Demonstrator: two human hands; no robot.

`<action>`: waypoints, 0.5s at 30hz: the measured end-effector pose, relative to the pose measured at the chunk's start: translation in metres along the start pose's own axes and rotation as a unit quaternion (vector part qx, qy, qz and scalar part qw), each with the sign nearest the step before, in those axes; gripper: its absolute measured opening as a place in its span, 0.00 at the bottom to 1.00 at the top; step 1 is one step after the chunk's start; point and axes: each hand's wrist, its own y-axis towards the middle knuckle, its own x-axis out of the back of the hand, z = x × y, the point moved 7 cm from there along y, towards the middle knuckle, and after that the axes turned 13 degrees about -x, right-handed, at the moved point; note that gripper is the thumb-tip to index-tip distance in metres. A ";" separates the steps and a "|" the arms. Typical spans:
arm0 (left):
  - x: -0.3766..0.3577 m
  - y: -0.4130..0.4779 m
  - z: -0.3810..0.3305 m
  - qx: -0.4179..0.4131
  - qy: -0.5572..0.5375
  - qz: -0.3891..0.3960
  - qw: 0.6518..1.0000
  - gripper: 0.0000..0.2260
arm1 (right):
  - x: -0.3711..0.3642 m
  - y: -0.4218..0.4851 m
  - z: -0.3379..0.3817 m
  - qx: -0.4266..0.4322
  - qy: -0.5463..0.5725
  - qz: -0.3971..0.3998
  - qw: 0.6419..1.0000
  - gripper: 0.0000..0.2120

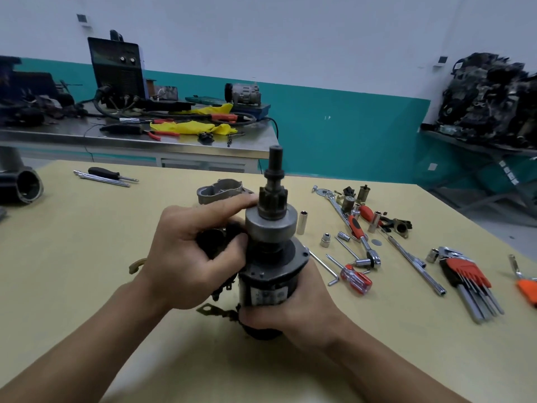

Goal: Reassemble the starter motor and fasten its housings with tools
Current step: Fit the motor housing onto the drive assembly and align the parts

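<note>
the step in hand looks like the mating of the sub-assemblies, before any fastening. the starter motor point(270, 277) stands upright at the middle of the worktop point(116, 234), close to the person, with its shaft and pinion point(273, 199) pointing up and bare, no front cover over them. whether its base rests on the worktop or is lifted just off it i cannot tell, since the right hand hides it. the right hand point(293, 309) has a closed grip, fingers and thumb curled round the lower part of the black motor body, and holds it steady. the left hand point(186, 257) grips a dark cylindrical part, probably the solenoid point(213, 239), held against the left side of the motor. its fingers curl round that part, while the index finger point(247, 202) stretches out straight and touches the drum just under the pinion. the grey nose housing point(219, 190) lies on the worktop just behind the left hand, apart from the motor. the next move, as i judge it, calls for seating the solenoid squarely, then freeing one hand to bring the nose housing down over the pinion. only then do the ratchet point(356, 226) and sockets point(325, 239), lying to the right, come in.
</note>
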 end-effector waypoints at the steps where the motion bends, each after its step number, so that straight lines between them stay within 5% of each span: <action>1: 0.000 0.003 -0.003 -0.023 0.012 0.011 1.000 0.20 | 0.001 0.001 -0.001 0.009 0.001 -0.009 1.000 0.23; 7: -0.008 0.009 0.003 -0.055 0.052 0.083 0.994 0.24 | 0.011 0.010 -0.014 -0.032 -0.021 -0.024 0.999 0.19; 11: -0.008 0.014 0.017 -0.003 0.069 0.091 0.993 0.22 | 0.015 0.019 -0.020 -0.074 -0.007 0.049 0.996 0.25; 13: -0.006 0.015 0.025 0.025 0.065 0.079 0.994 0.21 | 0.024 0.020 -0.016 -0.092 0.091 0.102 0.986 0.29; 15: -0.005 0.014 0.028 0.035 0.055 0.072 0.995 0.21 | 0.041 0.025 -0.009 -0.088 0.229 0.069 0.967 0.34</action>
